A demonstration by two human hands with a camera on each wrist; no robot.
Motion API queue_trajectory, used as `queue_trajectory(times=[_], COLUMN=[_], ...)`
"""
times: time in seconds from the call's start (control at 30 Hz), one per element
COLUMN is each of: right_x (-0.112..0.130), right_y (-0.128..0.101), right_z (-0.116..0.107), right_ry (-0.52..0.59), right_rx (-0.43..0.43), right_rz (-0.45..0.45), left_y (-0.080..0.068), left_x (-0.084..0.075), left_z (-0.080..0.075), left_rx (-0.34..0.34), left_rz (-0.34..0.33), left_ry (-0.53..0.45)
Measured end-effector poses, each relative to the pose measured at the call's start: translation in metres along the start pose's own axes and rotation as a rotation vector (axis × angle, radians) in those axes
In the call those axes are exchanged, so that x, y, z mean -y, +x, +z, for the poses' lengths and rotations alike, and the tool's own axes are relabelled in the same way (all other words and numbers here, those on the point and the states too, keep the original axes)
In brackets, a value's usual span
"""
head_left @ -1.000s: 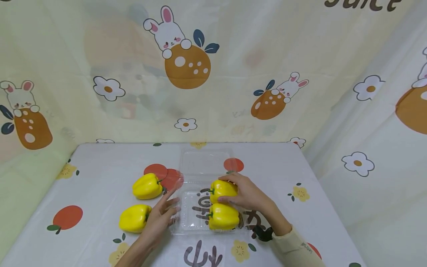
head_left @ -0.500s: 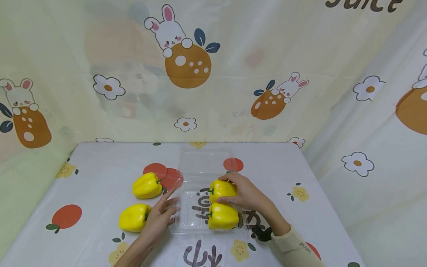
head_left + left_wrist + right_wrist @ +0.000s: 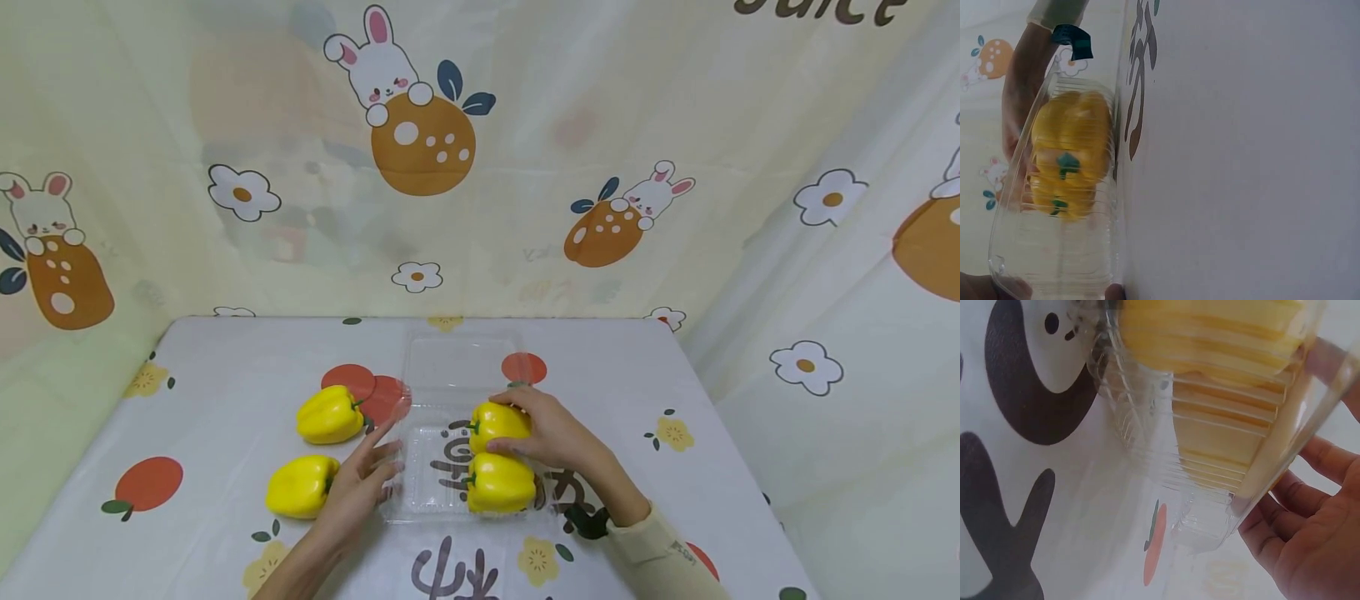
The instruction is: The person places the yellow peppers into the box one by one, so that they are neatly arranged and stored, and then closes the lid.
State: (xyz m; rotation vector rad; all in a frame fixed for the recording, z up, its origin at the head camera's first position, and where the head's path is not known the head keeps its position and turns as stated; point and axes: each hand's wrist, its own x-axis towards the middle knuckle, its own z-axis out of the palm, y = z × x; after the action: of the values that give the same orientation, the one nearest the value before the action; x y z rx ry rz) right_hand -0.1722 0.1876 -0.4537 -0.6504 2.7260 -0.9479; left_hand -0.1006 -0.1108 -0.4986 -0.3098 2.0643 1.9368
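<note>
Peppers: right hand (image 3: 551, 433) grips the far pepper (image 3: 498, 423) in the clamshell (image 3: 420, 467); left hand (image 3: 360, 487), fingers straight, touches its edge.

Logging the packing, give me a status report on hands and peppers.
Right hand grips far pepper in clear tray. Left hand open, steadying tray edge. Two loose peppers left. Nothing blocking.

Bright, even, soft light with faint shadows; both wrist views are blurred close up.
</note>
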Motion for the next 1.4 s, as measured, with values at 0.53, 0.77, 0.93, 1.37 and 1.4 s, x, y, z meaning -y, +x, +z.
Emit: queue_trajectory(times=[0.53, 0.77, 0.93, 1.37, 1.4], right_x=[0.0002, 0.0021, 0.0022, -0.0008, -0.0015], right_y=[0.0017, 0.0001, 0.0001, 0.0018, 0.0019], right_z=[0.0020, 0.0017, 0.0017, 0.0009, 0.0011], right_ry=[0.019, 0.027, 0.022, 0.034, 0.034], right_rx=[0.003, 0.000, -0.005, -0.005, -0.007], right_rz=[0.016, 0.029, 0.022, 0.011, 0.008], left_y=[0.0008, 0.0009, 0.0004, -0.0002, -0.0002], left_x=[0.0012, 0.0014, 0.0009, -0.0006, -0.0008], left_z=[-0.0002, -0.0002, -0.0003, -0.0003, -0.0003], left_rx=[-0.001, 0.004, 0.003, 0.007, 0.008], left_rz=[0.007, 0.003, 0.010, 0.011, 0.011], left_ry=[0.003, -0.006, -0.002, -0.009, -0.010])
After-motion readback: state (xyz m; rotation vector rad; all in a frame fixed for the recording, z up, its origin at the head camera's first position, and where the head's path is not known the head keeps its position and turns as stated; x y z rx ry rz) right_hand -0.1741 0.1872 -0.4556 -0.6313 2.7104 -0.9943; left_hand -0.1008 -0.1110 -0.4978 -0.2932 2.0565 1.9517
